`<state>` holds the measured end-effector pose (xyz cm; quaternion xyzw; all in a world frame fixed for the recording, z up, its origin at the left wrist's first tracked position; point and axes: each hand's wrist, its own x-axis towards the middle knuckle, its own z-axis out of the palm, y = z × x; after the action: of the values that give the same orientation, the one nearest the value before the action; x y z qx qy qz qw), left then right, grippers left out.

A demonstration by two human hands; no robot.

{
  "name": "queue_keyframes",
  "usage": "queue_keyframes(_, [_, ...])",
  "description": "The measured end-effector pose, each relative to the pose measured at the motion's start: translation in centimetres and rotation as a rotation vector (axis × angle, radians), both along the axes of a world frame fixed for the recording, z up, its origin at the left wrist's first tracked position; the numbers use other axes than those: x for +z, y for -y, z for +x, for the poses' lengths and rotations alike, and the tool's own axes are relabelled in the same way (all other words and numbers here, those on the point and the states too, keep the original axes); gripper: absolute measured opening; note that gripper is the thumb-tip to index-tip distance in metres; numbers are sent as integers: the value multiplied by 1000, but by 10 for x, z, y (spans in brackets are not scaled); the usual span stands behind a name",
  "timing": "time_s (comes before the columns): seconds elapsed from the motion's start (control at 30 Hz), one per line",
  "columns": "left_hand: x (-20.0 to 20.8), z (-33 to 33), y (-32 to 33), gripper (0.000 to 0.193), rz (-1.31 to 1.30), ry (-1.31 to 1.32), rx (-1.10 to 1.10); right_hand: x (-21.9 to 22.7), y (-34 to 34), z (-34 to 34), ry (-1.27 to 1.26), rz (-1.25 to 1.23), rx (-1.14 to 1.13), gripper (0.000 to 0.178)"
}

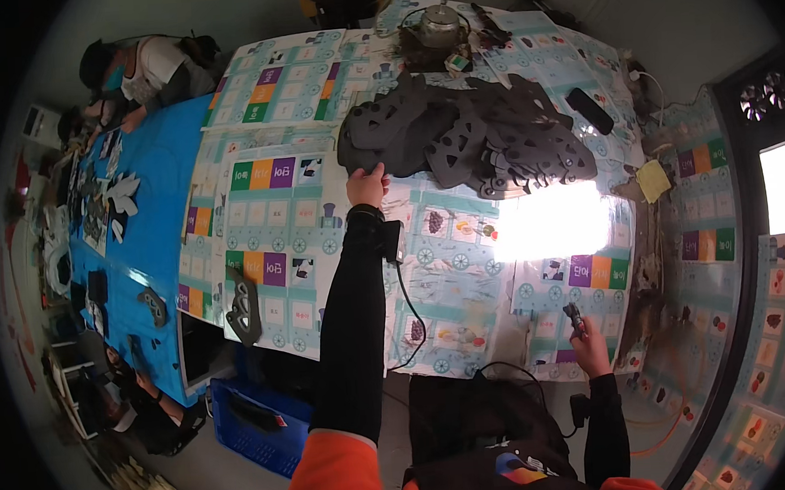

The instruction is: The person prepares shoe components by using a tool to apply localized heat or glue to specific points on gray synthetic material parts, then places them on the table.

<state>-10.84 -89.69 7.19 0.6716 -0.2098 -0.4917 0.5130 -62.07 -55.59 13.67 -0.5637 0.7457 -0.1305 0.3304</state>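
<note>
A large heap of dark grey, flat, flexible-looking pieces with cut-out holes point(467, 137) lies across the far middle of the table. My left hand point(368, 186) reaches to the near left edge of this heap. Its fingers are bent against a grey piece, and whether they grip it is hard to make out. Over the near right part of the table, my right hand point(589, 348) is closed around a small dark hand tool point(576, 320), its exact kind unclear. A single grey cut-out piece point(244, 310) rests by the table's near left edge.
A metal kettle point(440, 26) stands at the back, and a black oblong object point(589, 112) lies right of the heap. Left is a blue table point(152, 215) where other people sit. Below it is a blue crate point(255, 424). Cables hang from my wrists.
</note>
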Motion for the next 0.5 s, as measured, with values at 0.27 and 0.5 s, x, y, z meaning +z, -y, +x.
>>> queue_keyframes(0.27, [88, -63, -121, 18, 29, 321, -372, 5, 2, 4, 26, 81, -75, 27])
queue_keyframes(0.5, [36, -59, -312, 30, 450, -128, -619, 34, 13, 1, 282, 74, -36, 34])
